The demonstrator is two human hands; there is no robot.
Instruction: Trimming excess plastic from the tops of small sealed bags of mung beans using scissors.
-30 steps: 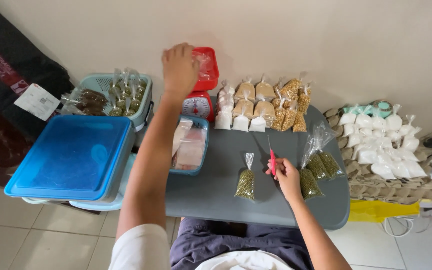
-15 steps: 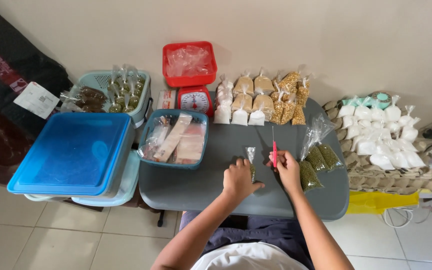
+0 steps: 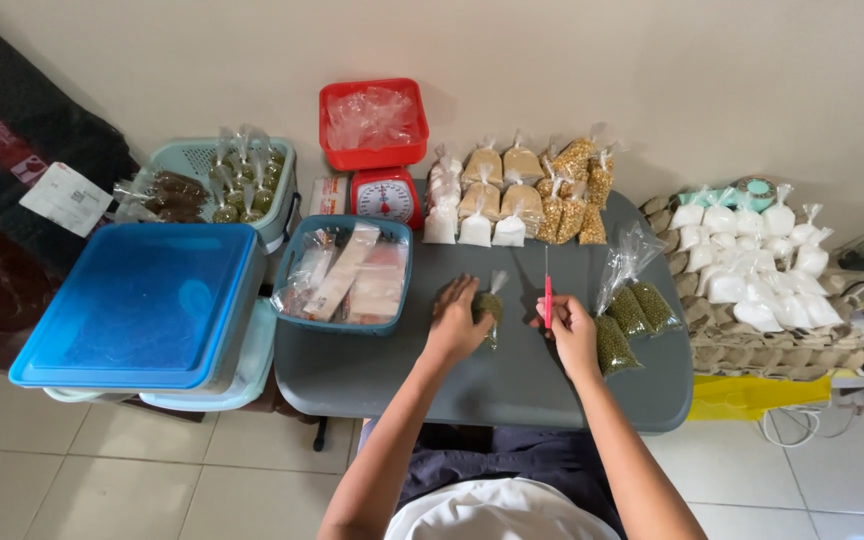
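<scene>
My left hand [image 3: 455, 322] rests on a small clear bag of green beans [image 3: 490, 308] lying on the grey table [image 3: 392, 370], fingers closed over its left side. My right hand [image 3: 569, 325] grips a thin red-handled tool [image 3: 548, 296] held upright, just right of that bag. Three filled bags of green beans [image 3: 628, 315] lie to the right of my right hand.
A red kitchen scale [image 3: 385, 195] with a red tray [image 3: 371, 122] of plastic bags stands at the back. Rows of packed bags [image 3: 522, 195] line the far edge. A blue basket [image 3: 347, 272] and a blue-lidded tub [image 3: 137, 305] sit left; white bags [image 3: 752, 255] on egg cartons right.
My left hand came back from the red scale tray at the back and settled on the small bean bag in front of me. My right hand stayed in place with the red tool.
</scene>
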